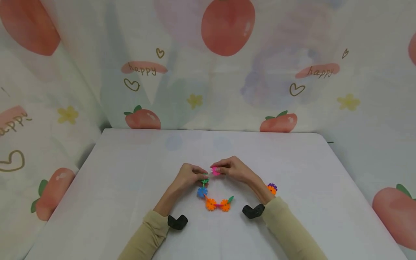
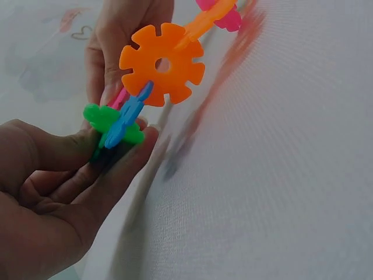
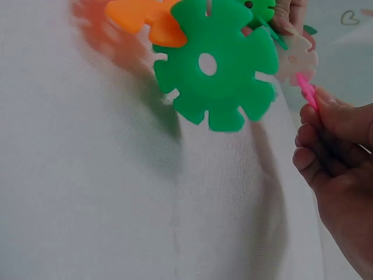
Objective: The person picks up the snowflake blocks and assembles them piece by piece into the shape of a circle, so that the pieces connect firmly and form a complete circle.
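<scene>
A curved chain of slotted plastic snowflake discs runs between the hands and down toward the person. My left hand (image 1: pixel 189 177) pinches a green disc (image 2: pixel 98 115) near one end between thumb and fingers. With thumb and forefinger, my right hand (image 1: pixel 237 170) grips a pink disc (image 1: pixel 215 171), whose edge meets a white disc (image 3: pixel 293 63); whether the slots are fully locked cannot be told. Below the left hand come a blue disc (image 1: pixel 202 192) and an orange disc (image 1: pixel 211 204). Another orange disc (image 1: pixel 225 205) and a darker green disc (image 3: pixel 221 105) form the far end.
An orange disc (image 1: pixel 271 189) with a purple one behind it lies by the right forearm, partly hidden by it. The white table (image 1: pixel 136 155) meets a printed cloth backdrop (image 1: pixel 224 90) at its back edge. Black wrist-worn devices (image 1: pixel 177 222) sit at both cuffs.
</scene>
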### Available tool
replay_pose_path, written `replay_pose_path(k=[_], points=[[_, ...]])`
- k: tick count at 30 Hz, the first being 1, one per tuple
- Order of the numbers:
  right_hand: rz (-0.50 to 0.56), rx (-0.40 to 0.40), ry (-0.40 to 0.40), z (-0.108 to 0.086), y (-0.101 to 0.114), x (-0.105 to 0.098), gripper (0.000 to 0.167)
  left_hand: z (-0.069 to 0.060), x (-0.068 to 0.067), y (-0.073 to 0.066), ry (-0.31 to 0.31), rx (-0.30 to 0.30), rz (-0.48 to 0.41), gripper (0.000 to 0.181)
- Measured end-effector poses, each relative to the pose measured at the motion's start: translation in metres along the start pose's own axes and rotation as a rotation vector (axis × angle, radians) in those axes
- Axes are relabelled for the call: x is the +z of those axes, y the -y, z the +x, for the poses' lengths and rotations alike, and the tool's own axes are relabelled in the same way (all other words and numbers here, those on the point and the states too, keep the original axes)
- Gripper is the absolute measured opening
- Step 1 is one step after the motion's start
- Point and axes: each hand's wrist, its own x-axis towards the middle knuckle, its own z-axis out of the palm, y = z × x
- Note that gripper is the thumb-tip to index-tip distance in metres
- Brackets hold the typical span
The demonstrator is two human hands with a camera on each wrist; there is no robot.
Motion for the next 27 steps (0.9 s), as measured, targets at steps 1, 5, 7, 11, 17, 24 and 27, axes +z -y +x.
replay_pose_path(k=[1,5,7,11,17,24,27], points=[[0.001,-0.008,0.002,0.000,0.000,-0.001,0.023,0.000,0.001,0.000,-0.002,0.002,0.000,0.017],[0.007,-0.025,0.002,0.001,0.001,-0.001,0.023,0.001,0.002,-0.003,-0.011,0.004,0.011,0.017],[0.007,-0.011,-0.011,0.001,0.002,0.000,0.023,0.000,0.001,-0.004,-0.007,0.002,0.027,0.019],[-0.001,0.036,-0.066,0.001,0.001,0.003,0.025,-0.004,-0.005,-0.006,0.044,-0.015,0.049,0.022],[0.032,0.083,-0.114,-0.003,0.003,0.004,0.015,-0.004,-0.012,-0.004,0.141,-0.026,0.087,0.032],[0.046,0.052,-0.097,-0.004,-0.001,0.004,0.016,0.007,-0.007,-0.006,0.146,0.032,0.158,0.037],[0.026,0.034,-0.096,-0.006,0.002,-0.001,0.018,0.012,-0.005,-0.009,0.103,0.038,0.225,0.034]])
